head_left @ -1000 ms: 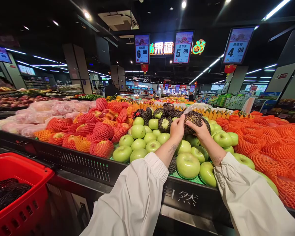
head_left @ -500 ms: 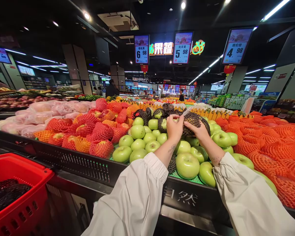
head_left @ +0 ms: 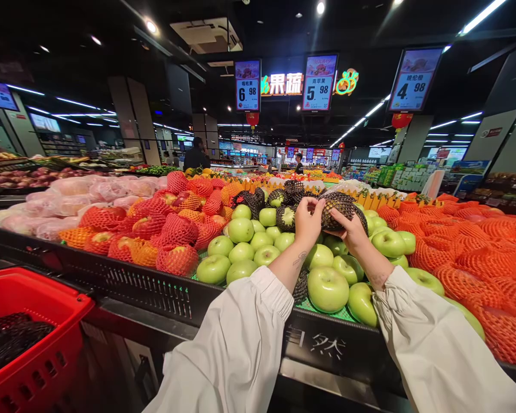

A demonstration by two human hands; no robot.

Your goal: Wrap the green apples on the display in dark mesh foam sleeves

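Above the pile of green apples [head_left: 329, 288], my two hands meet around a fruit in a black foam net [head_left: 341, 207]. My left hand [head_left: 307, 221] is closed in a pinch at the net's left side, thumb and forefinger together near its edge. From the right, my right hand [head_left: 353, 229] grips the netted fruit, its thumb lying across the front of the mesh. The fruit inside is mostly hidden. Just left of my left hand, a green apple in a black net [head_left: 287, 217] lies on the pile. Further black-netted fruits [head_left: 250, 201] rest behind.
A black slatted display rail [head_left: 146, 281] runs along the front. Fruits in red and orange nets [head_left: 178, 229] lie left, orange-netted fruits [head_left: 477, 246] right. A red basket [head_left: 38, 338] holding black netting [head_left: 12, 341] stands lower left. Price screens [head_left: 320, 83] hang overhead.
My right thumb has shifted up onto the front of the black net, and the netted fruit shows more between my hands. My left hand stays pinched almost in place.
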